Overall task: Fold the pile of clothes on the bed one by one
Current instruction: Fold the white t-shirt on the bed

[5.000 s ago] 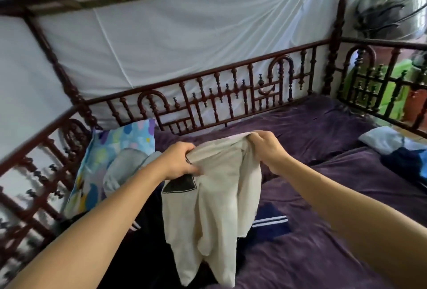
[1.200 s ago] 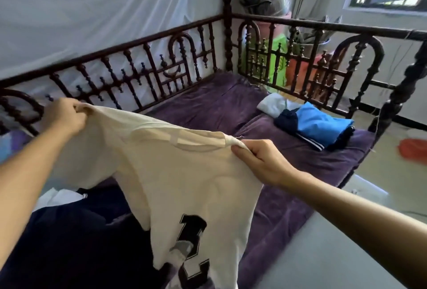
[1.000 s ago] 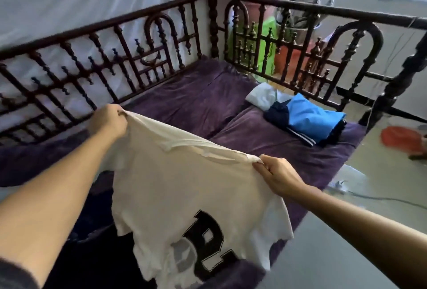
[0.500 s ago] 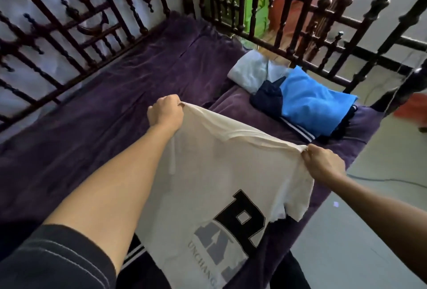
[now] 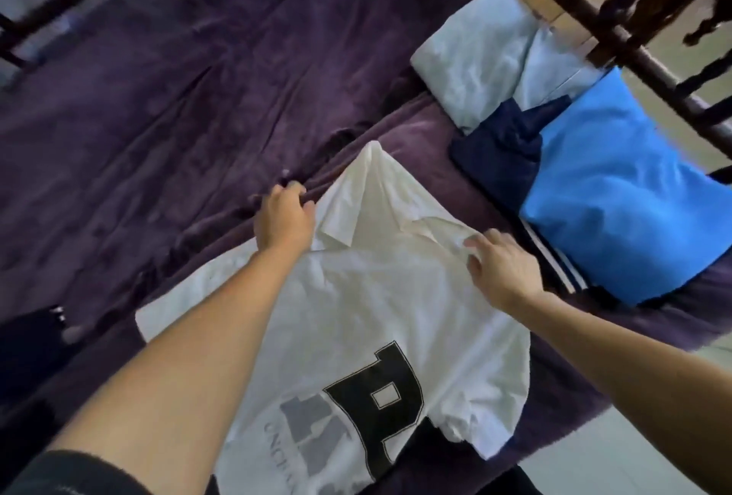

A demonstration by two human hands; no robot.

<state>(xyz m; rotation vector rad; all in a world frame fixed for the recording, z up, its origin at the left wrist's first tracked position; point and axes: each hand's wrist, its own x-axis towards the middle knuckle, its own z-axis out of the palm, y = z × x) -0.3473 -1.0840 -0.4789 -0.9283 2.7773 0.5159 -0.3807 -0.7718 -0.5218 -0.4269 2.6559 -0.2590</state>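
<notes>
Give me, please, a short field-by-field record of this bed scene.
garment in work: white T-shirt, spread print-up on the purple bed cover
left hand: fingers curled, gripping the shirt's far shoulder edge
right hand: fingers resting on the crumpled collar area
folded stack: pale blue, navy and bright blue garments beside the railing
stage: laid out, not yet folded

Bare forearms, dark short sleeve (image 5: 75, 471) on left arm
</notes>
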